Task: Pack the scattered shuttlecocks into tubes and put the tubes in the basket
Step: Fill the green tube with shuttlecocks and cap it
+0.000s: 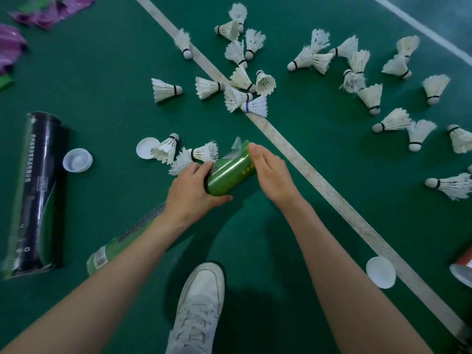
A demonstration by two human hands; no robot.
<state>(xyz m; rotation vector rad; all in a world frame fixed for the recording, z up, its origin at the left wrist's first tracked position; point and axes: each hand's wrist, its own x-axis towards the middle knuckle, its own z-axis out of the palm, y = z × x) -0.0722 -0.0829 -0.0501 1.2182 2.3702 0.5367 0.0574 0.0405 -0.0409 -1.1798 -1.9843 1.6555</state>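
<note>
Our white shoe [199, 302] stands on the green court floor [107, 72], nearest of all. Just beyond it our left hand [191, 190] grips the green tube [229, 172], fingers curled over its near end and thumb clamped beneath. The tube's long axis runs from lower left to upper right, its far end pointing away from us toward the white line [319, 180], with a scrap of loose film at that end. Our right hand [270, 172] lies against the tube's far end, fingers straight and held together. We see three shuttlecocks [201, 153] just beside the left hand, many more scattered across the line. Another green tube [122, 241] lies under our left forearm, a black tube [35, 195] well to the left, white caps [78, 160] around
</note>
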